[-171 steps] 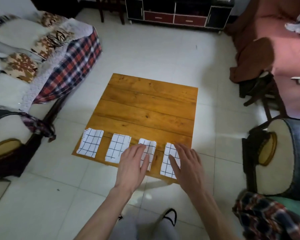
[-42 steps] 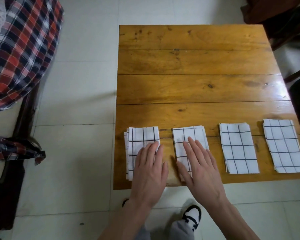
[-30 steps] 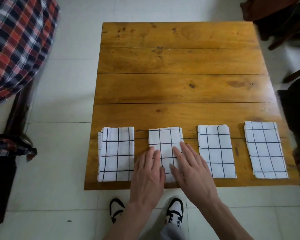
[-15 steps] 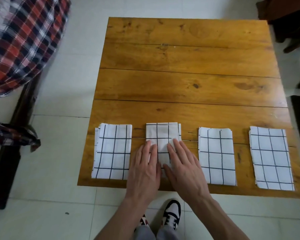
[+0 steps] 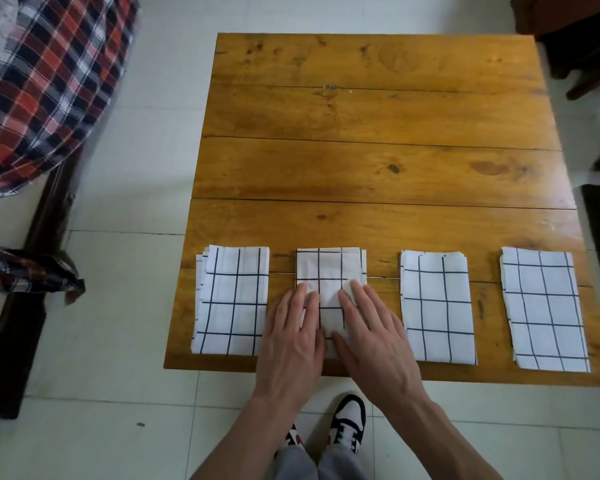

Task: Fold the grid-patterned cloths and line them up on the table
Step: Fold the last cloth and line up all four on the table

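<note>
Several folded white cloths with a black grid lie in a row along the near edge of the wooden table (image 5: 378,133). The leftmost cloth (image 5: 231,299) sits by the table's left corner. On the second cloth (image 5: 329,271) both my hands lie flat, palms down: my left hand (image 5: 291,337) covers its left near part, my right hand (image 5: 371,334) its right near part. Neither hand grips anything. To the right lie the third cloth (image 5: 437,306) and the fourth cloth (image 5: 544,310), untouched and apart from each other.
A red plaid blanket (image 5: 49,84) drapes over furniture at the left. A dark wooden frame (image 5: 32,271) with a plaid rag (image 5: 25,271) stands left of the table. Dark chairs (image 5: 586,46) stand at the right. My shoes (image 5: 347,420) are on the tiled floor.
Both hands stay flat on the second cloth, sliding slightly toward me. Earlier my left hand rested on the leftmost cloth and has since come over to the second one. The view has shifted.
</note>
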